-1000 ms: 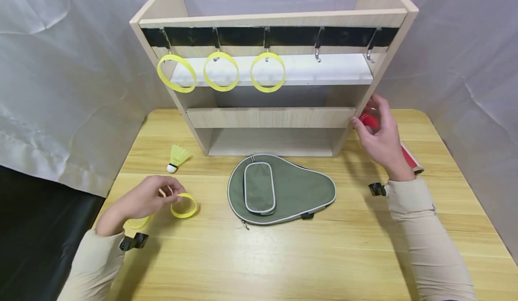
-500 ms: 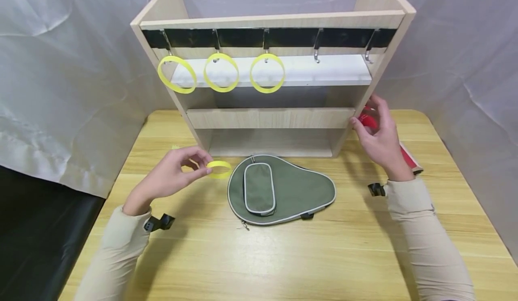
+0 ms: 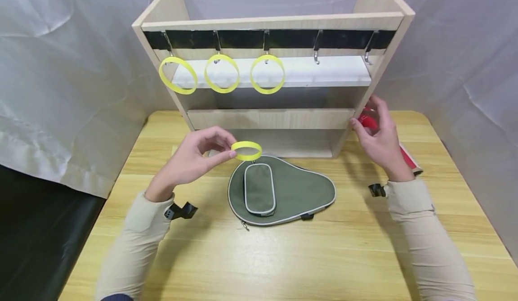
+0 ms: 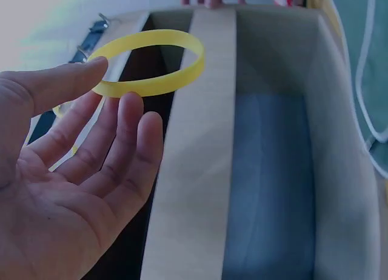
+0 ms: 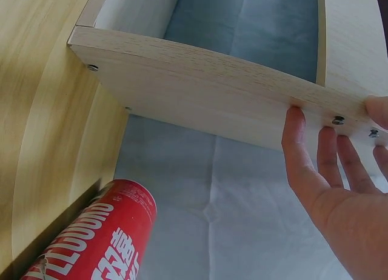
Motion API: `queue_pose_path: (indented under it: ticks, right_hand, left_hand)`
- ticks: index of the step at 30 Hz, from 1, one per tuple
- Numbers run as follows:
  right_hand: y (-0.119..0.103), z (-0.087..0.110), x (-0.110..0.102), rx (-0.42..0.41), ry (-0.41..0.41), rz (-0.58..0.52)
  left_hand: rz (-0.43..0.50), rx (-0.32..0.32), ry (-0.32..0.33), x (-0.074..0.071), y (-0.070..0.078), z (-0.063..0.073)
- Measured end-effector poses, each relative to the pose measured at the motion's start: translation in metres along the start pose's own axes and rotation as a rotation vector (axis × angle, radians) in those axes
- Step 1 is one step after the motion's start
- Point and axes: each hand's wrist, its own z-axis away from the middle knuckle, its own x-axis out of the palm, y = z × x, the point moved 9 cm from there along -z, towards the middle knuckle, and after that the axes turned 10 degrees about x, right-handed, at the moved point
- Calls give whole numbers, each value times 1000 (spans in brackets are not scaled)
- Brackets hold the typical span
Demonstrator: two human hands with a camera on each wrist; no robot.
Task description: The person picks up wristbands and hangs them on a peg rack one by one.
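My left hand (image 3: 196, 157) pinches a yellow wristband (image 4: 151, 86) between thumb and fingers, in front of the low part of a wooden shelf rack (image 3: 271, 119). Three similar yellow bands hang from the left hooks (image 3: 216, 40) on its black strip; the two right hooks (image 3: 317, 49) carry nothing. At the rack's right side my right hand (image 3: 380, 139) holds the side panel (image 5: 200, 104), thumb at the front edge and fingertips on the outer face. A green paddle-shaped case (image 3: 303, 188) lies below the held band.
A red can (image 5: 115, 237) lies beside the rack on the right, partly behind my right hand. Another red object (image 3: 410, 159) lies by that wrist. The shuttlecock at the left is nearly hidden by my left hand. Grey cloth (image 3: 81, 67) surrounds the table.
My left hand has lifted the yellow wristband from the left of the table, moving it right and toward the rack. The right hand stays on the side panel.
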Motion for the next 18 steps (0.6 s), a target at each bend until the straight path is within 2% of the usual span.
queue_pose_path:
  ticks: [7,12,18]
  right_hand:
    - [0,0,0,11,-6,-10]
    - [1,0,0,-3,-4,-7]
    - [0,0,-1,-9,2,-1]
  left_hand:
    - [142,78,38,17,16,-22]
    - [259,134,108,28,24,-40]
    - [396,140,182,48,30,-61]
